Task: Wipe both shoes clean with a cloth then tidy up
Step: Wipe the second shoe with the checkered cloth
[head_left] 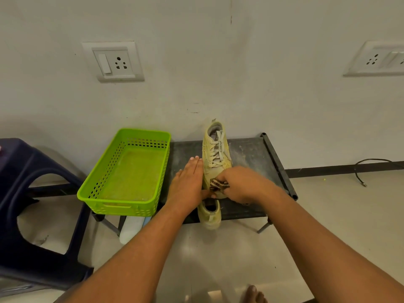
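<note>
Presently one shoe (216,149) lies on the dark bench (251,154), toe toward the person; left hand (188,182) presses flat against its side, fingers straight; right hand (240,184) grips the striped cloth (218,185) at the toe; second shoe (209,213) overhangs the near edge; judged light, soft-walled, best steadied by the sole.

No legible text, brand, number or sign: none readable on far shoe (215,154), near shoe (209,215), green basket (122,202), left wall socket (113,61), right wall socket (376,59).
</note>
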